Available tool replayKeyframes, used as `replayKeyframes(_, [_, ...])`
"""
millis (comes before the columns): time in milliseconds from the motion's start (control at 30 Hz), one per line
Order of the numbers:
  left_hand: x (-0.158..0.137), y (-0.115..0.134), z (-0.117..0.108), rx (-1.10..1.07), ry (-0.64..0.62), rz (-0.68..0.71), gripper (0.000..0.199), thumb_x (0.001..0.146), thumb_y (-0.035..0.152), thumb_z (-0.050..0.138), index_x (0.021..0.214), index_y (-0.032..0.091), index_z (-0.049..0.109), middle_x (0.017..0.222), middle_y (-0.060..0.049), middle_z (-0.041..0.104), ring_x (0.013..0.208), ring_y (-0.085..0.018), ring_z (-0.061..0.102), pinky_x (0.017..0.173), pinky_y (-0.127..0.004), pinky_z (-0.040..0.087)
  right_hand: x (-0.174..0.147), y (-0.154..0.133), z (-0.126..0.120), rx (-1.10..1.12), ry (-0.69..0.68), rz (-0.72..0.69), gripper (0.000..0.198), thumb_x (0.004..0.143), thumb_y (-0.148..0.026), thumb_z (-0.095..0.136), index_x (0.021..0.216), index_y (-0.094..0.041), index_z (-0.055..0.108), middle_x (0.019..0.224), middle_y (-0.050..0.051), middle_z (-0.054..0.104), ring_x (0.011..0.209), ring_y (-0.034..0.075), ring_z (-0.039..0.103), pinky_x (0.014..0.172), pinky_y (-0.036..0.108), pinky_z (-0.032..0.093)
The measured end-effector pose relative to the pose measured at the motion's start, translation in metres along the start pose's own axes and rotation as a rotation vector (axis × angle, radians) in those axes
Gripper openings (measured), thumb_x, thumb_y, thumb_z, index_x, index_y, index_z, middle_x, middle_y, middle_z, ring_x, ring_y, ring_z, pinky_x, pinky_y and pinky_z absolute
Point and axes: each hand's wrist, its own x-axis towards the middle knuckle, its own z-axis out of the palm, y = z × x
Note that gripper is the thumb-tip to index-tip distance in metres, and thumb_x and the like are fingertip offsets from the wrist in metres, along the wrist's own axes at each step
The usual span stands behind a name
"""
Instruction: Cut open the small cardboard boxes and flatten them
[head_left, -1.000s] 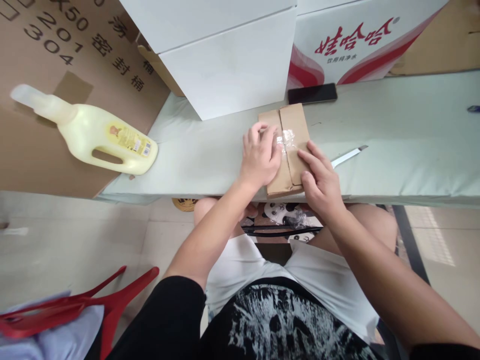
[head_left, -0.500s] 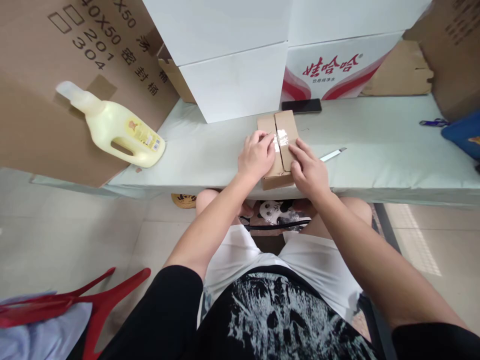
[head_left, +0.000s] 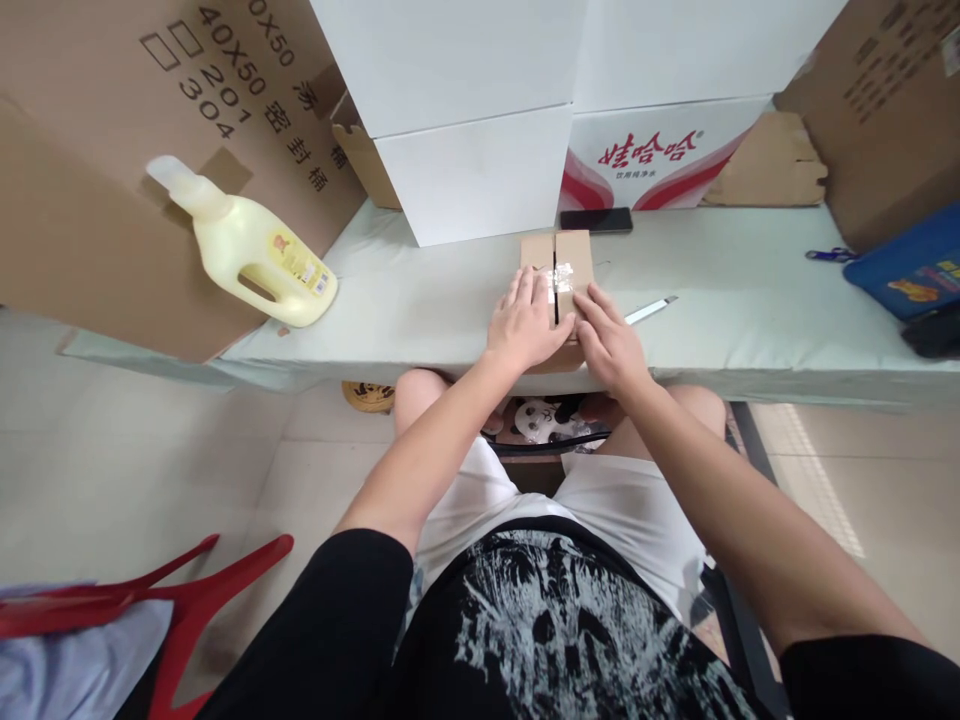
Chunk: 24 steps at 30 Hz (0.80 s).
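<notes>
A small brown cardboard box (head_left: 573,247) sits near the front edge of the cloth-covered table (head_left: 435,300). Clear tape (head_left: 563,277) crosses the dark slit between its two top flaps. My left hand (head_left: 523,318) lies flat on the left flap, fingers stretched out and thumb pointing right. On the right flap rests my right hand (head_left: 611,340), its fingers extended along the edge. Just right of that hand lies a utility knife (head_left: 651,309) with a pale handle. Both hands cover much of the box's near half.
Behind the box are a black phone (head_left: 596,220) and stacked white cartons (head_left: 472,180). A yellow detergent bottle (head_left: 259,250) stands left, against a large cardboard box (head_left: 97,200). At right are a blue pouch (head_left: 911,265) and purple-handled scissors (head_left: 829,255). A red chair (head_left: 217,590) stands lower left.
My left hand has gone from bent, gathered fingers at the tape to lying flat on the flap. My right hand stays at the right side. The camera view has shifted slightly.
</notes>
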Motion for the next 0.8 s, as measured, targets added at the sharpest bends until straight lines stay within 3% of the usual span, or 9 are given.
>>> replayKeyframes(67, [-0.002,-0.001,-0.001,0.001,-0.018,-0.001,0.076,0.09,0.041,0.064,0.155,0.01,0.04,0.17,-0.021,0.026,0.161,-0.034,0.019,0.132,-0.05,0.019,-0.001,0.015,0.0,0.052,-0.004,0.041,0.053,0.103,-0.04,0.029,0.145,-0.022,0.057,0.159,0.008,0.049,0.143,0.024,0.051,0.118,0.046,0.044])
replayKeyframes(200, [-0.003,0.003,-0.006,0.105,-0.082,-0.026,0.079,0.095,0.045,0.056,0.159,0.006,0.031,0.172,-0.022,0.02,0.162,-0.034,0.016,0.132,-0.05,0.021,0.003,0.049,-0.005,-0.171,-0.101,0.296,0.057,0.095,-0.026,0.035,0.148,-0.013,0.052,0.15,0.017,0.056,0.135,0.027,0.056,0.115,0.046,0.046])
replayKeyframes(367, [-0.004,0.01,-0.01,0.214,-0.129,-0.048,0.078,0.098,0.047,0.047,0.161,0.006,0.026,0.173,-0.018,0.018,0.163,-0.03,0.015,0.133,-0.043,0.021,0.011,0.08,-0.013,-0.332,-0.247,0.37,0.064,0.085,-0.02,0.049,0.149,-0.017,0.055,0.159,0.016,0.045,0.139,0.035,0.051,0.113,0.052,0.045])
replayKeyframes(467, [-0.003,0.012,-0.008,0.233,-0.13,-0.039,0.078,0.099,0.046,0.047,0.161,0.003,0.026,0.172,-0.02,0.019,0.163,-0.03,0.015,0.133,-0.042,0.021,0.014,0.09,-0.012,-0.418,-0.331,0.375,0.061,0.084,-0.021,0.051,0.145,-0.022,0.059,0.16,0.012,0.045,0.136,0.039,0.05,0.108,0.057,0.046])
replayKeyframes(567, [-0.003,0.011,-0.006,0.223,-0.118,-0.027,0.078,0.098,0.044,0.048,0.16,0.002,0.026,0.172,-0.021,0.02,0.163,-0.031,0.015,0.133,-0.043,0.021,0.016,0.094,-0.01,-0.479,-0.365,0.326,0.052,0.089,-0.021,0.048,0.137,-0.024,0.065,0.151,0.012,0.054,0.13,0.037,0.052,0.105,0.053,0.046])
replayKeyframes(667, [-0.003,0.01,-0.006,0.208,-0.118,-0.024,0.078,0.099,0.044,0.048,0.16,0.002,0.026,0.172,-0.022,0.019,0.163,-0.032,0.014,0.133,-0.044,0.021,0.016,0.092,-0.012,-0.511,-0.36,0.265,0.042,0.092,-0.019,0.044,0.125,-0.022,0.071,0.134,0.014,0.065,0.119,0.032,0.057,0.1,0.047,0.047])
replayKeyframes(800, [-0.003,0.011,-0.006,0.196,-0.122,-0.03,0.077,0.099,0.043,0.048,0.161,0.003,0.025,0.172,-0.021,0.018,0.163,-0.031,0.013,0.133,-0.045,0.022,0.021,0.087,-0.02,-0.518,-0.278,0.197,0.036,0.096,-0.023,0.04,0.116,-0.019,0.069,0.123,0.015,0.066,0.111,0.029,0.058,0.096,0.044,0.045])
